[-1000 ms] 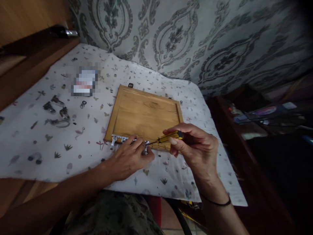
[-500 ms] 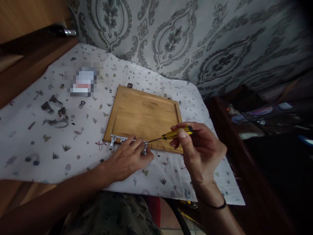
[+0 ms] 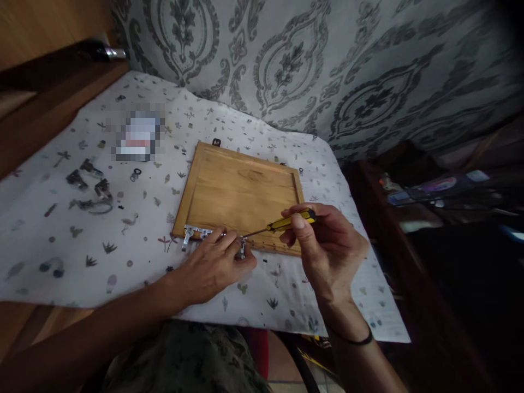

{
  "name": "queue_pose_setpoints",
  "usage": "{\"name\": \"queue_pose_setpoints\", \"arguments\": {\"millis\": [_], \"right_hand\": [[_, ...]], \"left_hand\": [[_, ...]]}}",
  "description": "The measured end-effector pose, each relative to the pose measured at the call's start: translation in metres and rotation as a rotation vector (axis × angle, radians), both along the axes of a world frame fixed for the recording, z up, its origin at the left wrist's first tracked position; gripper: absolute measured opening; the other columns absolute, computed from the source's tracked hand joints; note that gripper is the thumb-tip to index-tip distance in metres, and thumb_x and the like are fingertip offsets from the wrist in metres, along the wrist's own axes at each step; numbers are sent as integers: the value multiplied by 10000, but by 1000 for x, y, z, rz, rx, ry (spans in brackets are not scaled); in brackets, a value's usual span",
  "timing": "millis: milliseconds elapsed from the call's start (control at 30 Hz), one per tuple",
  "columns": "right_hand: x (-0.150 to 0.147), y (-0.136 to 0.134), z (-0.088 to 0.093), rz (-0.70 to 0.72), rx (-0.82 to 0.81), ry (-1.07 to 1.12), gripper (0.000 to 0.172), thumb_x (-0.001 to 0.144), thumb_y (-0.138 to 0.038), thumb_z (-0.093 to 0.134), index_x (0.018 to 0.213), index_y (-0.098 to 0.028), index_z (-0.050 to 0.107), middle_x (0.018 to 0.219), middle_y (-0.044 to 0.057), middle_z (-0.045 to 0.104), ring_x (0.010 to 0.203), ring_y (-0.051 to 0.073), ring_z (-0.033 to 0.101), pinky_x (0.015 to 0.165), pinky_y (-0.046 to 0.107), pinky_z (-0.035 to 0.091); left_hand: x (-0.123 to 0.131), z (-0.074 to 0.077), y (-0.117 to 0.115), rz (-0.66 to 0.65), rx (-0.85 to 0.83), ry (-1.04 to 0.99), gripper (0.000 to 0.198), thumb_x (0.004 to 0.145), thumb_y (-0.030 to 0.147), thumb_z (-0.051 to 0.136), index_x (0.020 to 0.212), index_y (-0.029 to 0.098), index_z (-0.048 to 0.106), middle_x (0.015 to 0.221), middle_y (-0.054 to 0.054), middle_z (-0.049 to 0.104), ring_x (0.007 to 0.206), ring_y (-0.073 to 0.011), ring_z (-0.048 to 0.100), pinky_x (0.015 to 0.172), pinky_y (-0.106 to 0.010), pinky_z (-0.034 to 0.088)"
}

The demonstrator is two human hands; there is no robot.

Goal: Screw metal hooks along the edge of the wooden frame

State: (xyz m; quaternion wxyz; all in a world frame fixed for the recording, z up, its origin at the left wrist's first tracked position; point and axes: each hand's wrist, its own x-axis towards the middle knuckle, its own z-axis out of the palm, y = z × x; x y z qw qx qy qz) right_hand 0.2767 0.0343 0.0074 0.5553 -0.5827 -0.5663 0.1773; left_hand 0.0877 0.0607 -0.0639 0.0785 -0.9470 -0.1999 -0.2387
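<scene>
A framed wooden panel (image 3: 245,191) lies on the patterned cloth, and small silver metal hooks (image 3: 187,237) sit along its near edge. My left hand (image 3: 219,265) is closed around one silver hook (image 3: 242,250) at that edge, pressing it against the wood; its fingers partly cover the row. My right hand (image 3: 331,245) grips a screwdriver (image 3: 290,219) with a yellow and black handle. The shaft slants down to the left, and its tip meets the hook beside my left fingers. Any screw under the tip is too small to make out.
Several loose metal pieces (image 3: 92,185) lie on the cloth (image 3: 135,218) to the left, near a blurred-out packet (image 3: 139,135). A patterned wall (image 3: 286,65) rises behind the table. Cluttered dark furniture (image 3: 409,218) stands at the right.
My right hand and the screwdriver have shifted slightly left, with the handle at a slightly different angle. The tip stays at the same hook, and my left hand keeps its place.
</scene>
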Motion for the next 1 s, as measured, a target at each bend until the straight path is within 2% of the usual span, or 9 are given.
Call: {"name": "queue_pose_setpoints", "arguments": {"millis": [167, 333, 400, 600, 700, 767, 833, 900, 1000], "right_hand": [[2, 2, 3, 78, -43, -23, 174, 882, -366, 761, 898, -205, 696, 832, -3, 725, 481, 70, 627, 466, 189, 544], [-4, 10, 9, 92, -55, 8, 350, 742, -418, 880, 752, -205, 603, 696, -37, 680, 428, 66, 561, 376, 169, 486], [-6, 12, 10, 98, -61, 38, 382, 744, -438, 878, 745, -208, 572, 707, -36, 698, 416, 64, 557, 364, 167, 477], [1, 8, 18, 293, -154, 68, 294, 888, -430, 753, 1092, -232, 678, 858, -15, 739, 526, 97, 679, 545, 249, 621], [1, 8, 17, 287, -137, 97, 191, 863, -365, 788, 957, -217, 713, 859, -9, 740, 486, 79, 647, 467, 214, 586], [-1, 10, 16, 245, -86, 128, 236, 785, -348, 860, 821, -201, 678, 858, -7, 750, 430, 54, 582, 366, 173, 505], [-3, 12, 14, 243, -73, 155, 293, 753, -349, 885, 767, -195, 636, 823, -6, 761, 412, 50, 564, 345, 159, 480], [-3, 13, 15, 284, -96, 178, 295, 768, -370, 874, 837, -203, 641, 820, -7, 769, 438, 66, 606, 397, 178, 533], [0, 12, 18, 350, -138, 156, 299, 859, -416, 790, 1061, -223, 685, 913, 5, 770, 533, 93, 686, 520, 235, 620]], "left_hand": [[0, -1, -1, -3, -6, 1, 143, 919, 130, 601, 1060, 153, 586, 922, -108, 687, 928, -263, 617, 895, -412, 460], [0, -3, 0, -9, -12, 11, 147, 927, 127, 579, 1072, 151, 586, 938, -112, 687, 924, -262, 612, 893, -417, 456], [-1, -2, 0, -9, -14, 13, 137, 931, 128, 571, 1063, 159, 586, 930, -106, 683, 915, -257, 604, 887, -413, 457], [0, 0, 1, -9, -9, 32, 140, 930, 123, 570, 1066, 155, 586, 910, -103, 669, 902, -256, 594, 864, -411, 462], [0, 1, 1, -10, -4, 25, 131, 935, 126, 565, 1062, 153, 588, 905, -101, 675, 903, -252, 598, 873, -405, 467], [0, 2, 1, -13, -7, 28, 126, 932, 131, 571, 1054, 156, 588, 906, -100, 676, 900, -252, 601, 859, -399, 471], [0, 2, 1, -11, -11, 36, 130, 927, 134, 580, 1055, 158, 588, 907, -98, 676, 900, -253, 602, 863, -402, 473], [0, 2, 1, -7, -11, 38, 137, 928, 136, 582, 1063, 160, 589, 913, -97, 677, 897, -251, 600, 868, -405, 475], [0, 0, 0, 1, -11, 33, 140, 934, 131, 574, 1069, 163, 587, 925, -98, 680, 901, -250, 598, 860, -399, 476]]}}
